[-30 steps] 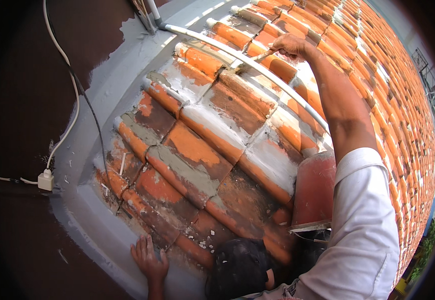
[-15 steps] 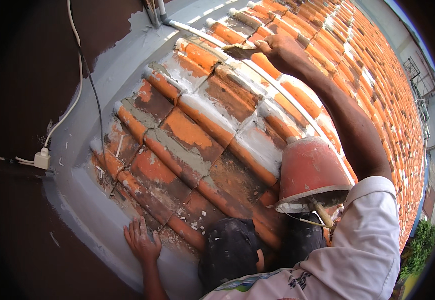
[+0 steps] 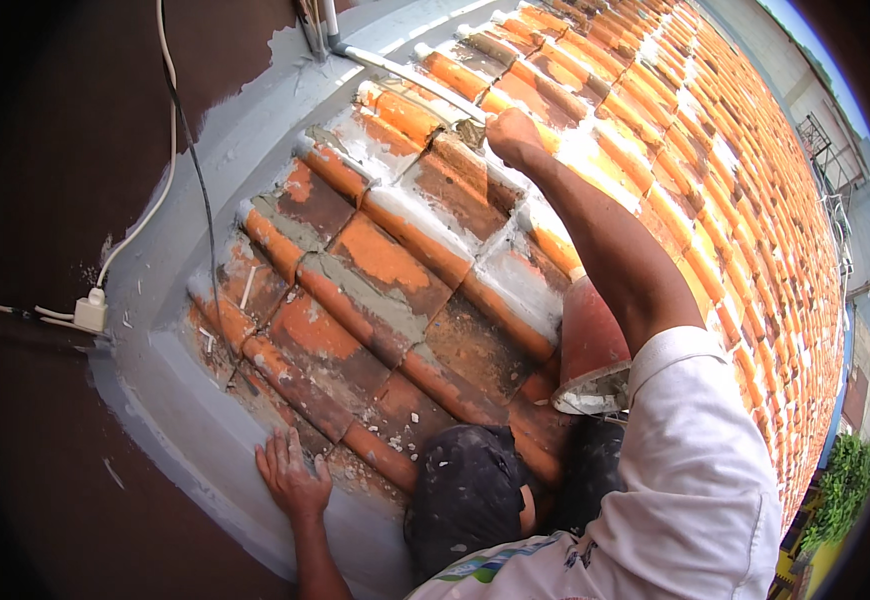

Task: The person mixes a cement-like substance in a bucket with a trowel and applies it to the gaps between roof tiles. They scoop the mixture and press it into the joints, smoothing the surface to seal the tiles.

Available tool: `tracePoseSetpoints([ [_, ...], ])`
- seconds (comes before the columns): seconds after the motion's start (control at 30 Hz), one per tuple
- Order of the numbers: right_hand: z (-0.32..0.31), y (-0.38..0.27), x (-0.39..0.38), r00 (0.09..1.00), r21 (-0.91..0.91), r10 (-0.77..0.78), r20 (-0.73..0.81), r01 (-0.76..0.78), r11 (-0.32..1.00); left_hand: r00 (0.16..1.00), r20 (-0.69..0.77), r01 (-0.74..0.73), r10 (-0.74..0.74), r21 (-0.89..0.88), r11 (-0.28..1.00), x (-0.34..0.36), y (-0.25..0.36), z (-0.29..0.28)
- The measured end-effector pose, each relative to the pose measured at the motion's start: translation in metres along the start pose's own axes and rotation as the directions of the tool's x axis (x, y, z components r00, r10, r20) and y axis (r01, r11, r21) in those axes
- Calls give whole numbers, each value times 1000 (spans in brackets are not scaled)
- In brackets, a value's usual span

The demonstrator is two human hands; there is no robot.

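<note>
My right hand (image 3: 515,138) reaches far up the roof, closed on a trowel (image 3: 471,131) whose blade shows only in part at the knuckles. The blade is at the broken upper end of an orange clay tile (image 3: 463,165), beside a patch of mortar. My left hand (image 3: 295,482) lies flat with its fingers apart on the grey-coated strip (image 3: 180,400) along the wall, holding nothing. Tipped over near my knees, a red bucket (image 3: 593,335) has a pale crusted rim and is partly hidden by my right arm.
Grey mortar (image 3: 365,290) fills some joints between the tiles. Crumbs of rubble (image 3: 395,440) lie by my knee (image 3: 465,480). A white pipe (image 3: 410,75) crosses the upper roof. Cables and a white socket box (image 3: 90,310) hang along the dark brown wall (image 3: 45,200).
My right hand has come down and left with the trowel, toward the broken tile. My right arm swung left and now covers part of the bucket. My left hand stays on the strip.
</note>
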State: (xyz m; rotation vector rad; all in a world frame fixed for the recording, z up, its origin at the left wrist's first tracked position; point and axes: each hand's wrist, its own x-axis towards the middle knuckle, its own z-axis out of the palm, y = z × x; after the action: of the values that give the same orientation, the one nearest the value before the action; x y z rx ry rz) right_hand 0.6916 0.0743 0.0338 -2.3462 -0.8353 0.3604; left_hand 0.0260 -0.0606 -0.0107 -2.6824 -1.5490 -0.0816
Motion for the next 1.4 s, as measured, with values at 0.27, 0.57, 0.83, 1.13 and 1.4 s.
tracePoseSetpoints([
  [0.27, 9, -16, -5, 998, 75, 7, -67, -2, 997, 1000, 0, 3, -3, 13, 1000, 1, 1, 1],
  [0.57, 15, -14, -3, 968, -63, -235, -83, 230, 971, 1000, -6, -10, 10, 23, 1000, 0, -1, 3],
  [0.83, 10, -30, -8, 987, 6, -159, -19, 159, 987, 999, 31, 20, -20, 16, 1000, 1, 0, -3],
  [1.13, 59, -34, 47, 804, -450, -554, 217, 586, 674, 1000, -3, 29, -29, -19, 999, 0, -3, -2],
  [1.4, 34, 1, 13, 897, -515, -417, 147, 429, 742, 1000, -3, 30, -30, -48, 998, 0, -3, -3],
])
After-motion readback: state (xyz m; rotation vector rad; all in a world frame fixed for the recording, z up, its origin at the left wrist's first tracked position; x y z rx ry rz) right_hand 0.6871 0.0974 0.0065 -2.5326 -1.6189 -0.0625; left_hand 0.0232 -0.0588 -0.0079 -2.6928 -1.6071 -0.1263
